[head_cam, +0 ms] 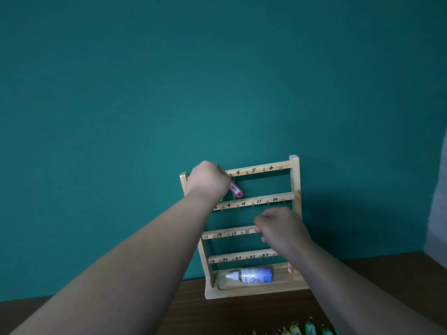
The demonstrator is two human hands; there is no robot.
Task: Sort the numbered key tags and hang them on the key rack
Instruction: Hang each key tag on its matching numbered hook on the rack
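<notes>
Pink key tag (pixel 235 189) hangs just beside left grip (pixel 208 180), on key rack (pixel 295 180).

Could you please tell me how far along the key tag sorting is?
Early on. Pink tag 3 hangs off the key rack's top rail. The left hand is at that rail, its grip hidden; the right hand, blurred, is by the third rail. Visible hooks 4 to 6 and those on the lower rails are bare, and more tags wait on the table.
</notes>
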